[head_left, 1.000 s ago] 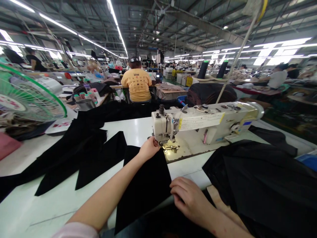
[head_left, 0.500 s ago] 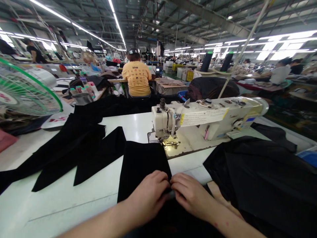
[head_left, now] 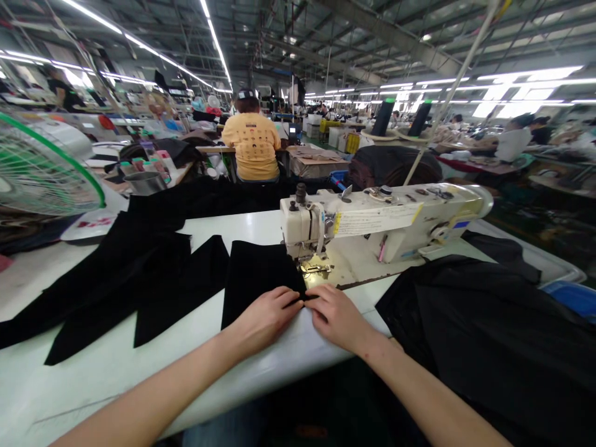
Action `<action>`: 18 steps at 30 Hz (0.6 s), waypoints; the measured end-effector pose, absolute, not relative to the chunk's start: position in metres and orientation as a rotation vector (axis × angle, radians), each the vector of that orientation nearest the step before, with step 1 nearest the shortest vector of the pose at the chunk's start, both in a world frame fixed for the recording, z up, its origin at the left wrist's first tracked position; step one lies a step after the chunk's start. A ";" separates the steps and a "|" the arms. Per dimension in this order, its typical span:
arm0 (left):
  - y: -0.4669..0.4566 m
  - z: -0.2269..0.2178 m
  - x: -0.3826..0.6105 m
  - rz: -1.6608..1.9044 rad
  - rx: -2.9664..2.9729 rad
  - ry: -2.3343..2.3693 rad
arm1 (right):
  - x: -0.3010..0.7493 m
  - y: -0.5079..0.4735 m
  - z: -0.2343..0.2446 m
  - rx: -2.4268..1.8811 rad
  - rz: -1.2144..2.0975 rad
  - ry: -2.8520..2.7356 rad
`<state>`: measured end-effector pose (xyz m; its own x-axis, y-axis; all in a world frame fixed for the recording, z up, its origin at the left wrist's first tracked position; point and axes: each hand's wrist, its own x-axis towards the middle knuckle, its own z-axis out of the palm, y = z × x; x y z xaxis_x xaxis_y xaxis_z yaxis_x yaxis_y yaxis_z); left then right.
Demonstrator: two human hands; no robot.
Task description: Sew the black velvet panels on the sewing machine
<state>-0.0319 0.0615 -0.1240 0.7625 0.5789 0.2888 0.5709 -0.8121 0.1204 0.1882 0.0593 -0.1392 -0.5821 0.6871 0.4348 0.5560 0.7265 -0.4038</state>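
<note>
A black fabric piece [head_left: 258, 270] lies on the white table, its right edge running up to the needle area of the sewing machine [head_left: 358, 217]. My left hand [head_left: 272, 315] rests over the cloth's near right part, fingers closed on its edge. Fingertip to fingertip with it, my right hand [head_left: 336, 315] pinches the same edge close to the near corner. Both hands are just in front of the lit presser foot [head_left: 315, 268]. The fingers hide the edge between them.
More black cut pieces [head_left: 181, 292] lie left on the table. A heap of black fabric [head_left: 479, 329] covers the right side. A green-rimmed fan [head_left: 46, 164] and a metal cup [head_left: 145, 182] stand at left. A person in a yellow shirt [head_left: 252, 143] sits ahead, back turned.
Both hands have moved forward toward the machine, and the black fabric has slid ahead with them, its far edge now beside the machine head. The table's front edge has come into view.
</note>
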 end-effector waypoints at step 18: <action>0.134 -0.118 -0.047 0.529 2.626 1.419 | 0.176 0.047 -0.120 -1.171 0.248 -2.295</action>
<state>-0.0466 0.1336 -0.1176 0.5021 0.8279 0.2501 0.7895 -0.5568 0.2582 0.1760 0.0469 -0.1201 -0.4722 0.7929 0.3851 0.6923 0.6040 -0.3948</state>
